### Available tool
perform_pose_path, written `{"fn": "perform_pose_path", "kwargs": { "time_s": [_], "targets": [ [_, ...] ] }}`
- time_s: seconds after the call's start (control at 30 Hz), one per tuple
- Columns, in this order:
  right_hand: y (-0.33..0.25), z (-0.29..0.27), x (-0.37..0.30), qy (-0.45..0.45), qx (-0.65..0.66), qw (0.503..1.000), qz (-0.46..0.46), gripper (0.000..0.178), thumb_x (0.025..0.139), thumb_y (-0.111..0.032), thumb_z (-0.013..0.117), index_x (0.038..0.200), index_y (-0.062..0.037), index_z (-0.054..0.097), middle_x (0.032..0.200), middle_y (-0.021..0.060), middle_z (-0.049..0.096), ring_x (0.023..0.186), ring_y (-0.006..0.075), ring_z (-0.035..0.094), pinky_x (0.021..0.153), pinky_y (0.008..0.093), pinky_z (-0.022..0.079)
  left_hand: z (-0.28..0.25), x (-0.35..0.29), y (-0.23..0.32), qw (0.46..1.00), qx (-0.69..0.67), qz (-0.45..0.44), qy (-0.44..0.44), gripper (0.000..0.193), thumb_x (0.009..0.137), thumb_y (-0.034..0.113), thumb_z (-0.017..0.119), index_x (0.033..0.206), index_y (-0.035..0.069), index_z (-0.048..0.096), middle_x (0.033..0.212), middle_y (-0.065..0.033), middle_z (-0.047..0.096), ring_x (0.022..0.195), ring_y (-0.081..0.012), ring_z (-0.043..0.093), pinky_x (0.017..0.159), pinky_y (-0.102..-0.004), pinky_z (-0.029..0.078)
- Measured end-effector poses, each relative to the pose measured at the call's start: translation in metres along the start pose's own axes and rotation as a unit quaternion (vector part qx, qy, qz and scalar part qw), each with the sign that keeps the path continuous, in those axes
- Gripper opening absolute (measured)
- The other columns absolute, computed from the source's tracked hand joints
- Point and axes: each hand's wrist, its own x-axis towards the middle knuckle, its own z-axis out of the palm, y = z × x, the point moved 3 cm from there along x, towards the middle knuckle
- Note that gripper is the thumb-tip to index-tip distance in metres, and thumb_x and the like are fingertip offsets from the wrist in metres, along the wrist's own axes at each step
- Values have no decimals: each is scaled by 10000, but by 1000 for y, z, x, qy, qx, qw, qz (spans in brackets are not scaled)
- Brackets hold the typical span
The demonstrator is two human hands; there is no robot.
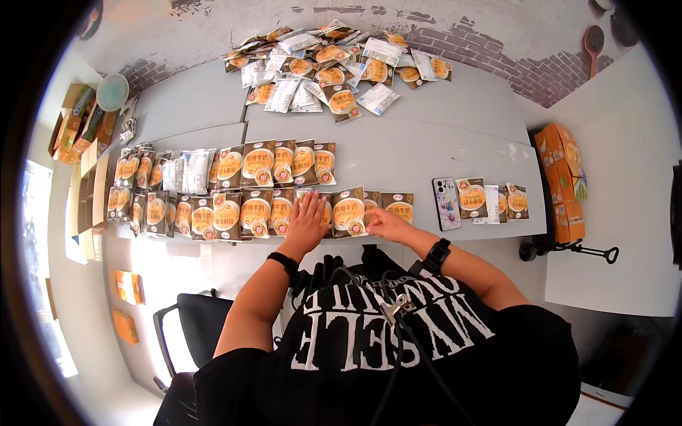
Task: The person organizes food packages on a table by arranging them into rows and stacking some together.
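a pale grey tabletop [405, 153] is set against a wall [241, 25] painted with patches of brick. at its near edge, a brown-and-cream foil packet [348, 213] with an orange cup print is met on its right edge by the curled fingertips of the right hand [389, 226]; whether that edge is pinched cannot be told. the left hand [307, 221] is laid open, fingers outstretched, over the packets just to the left. two overlapping rows of similar packets [257, 165] are ranged leftward from there. to the right, a flower-patterned phone [447, 204] is placed beside a short row of packets [471, 199]. at the far side, a loose pile of packets [342, 101] is heaped, some turned white side up. beyond the right end, orange cartons [560, 167] are stacked on a black cart [543, 245].
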Motion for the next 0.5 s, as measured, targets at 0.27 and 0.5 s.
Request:
{"fn": "perform_pose_path", "kwargs": {
  "time_s": [0.27,0.5],
  "targets": [
    [-12,-52,20,-24,124,991,36,353,855,-226,592,1137,-25,522,980,59,606,869,129,590,710,268,479,-11,14,0,995,-33,-37,-90,664,823,370,569,1358,61,327,1427,-163,273,1347,-324,195,1083,-514,132],
    [-36,-155,66,69,314,946,43,240,859,-186,577,1062,-61,552,960,41,584,873,136,577,742,273,478,-50,89,-23,958,-256,-105,70,346,841,183,584,1150,30,557,1060,-152,609,1032,-284,558,926,-397,400]
  ]
}}
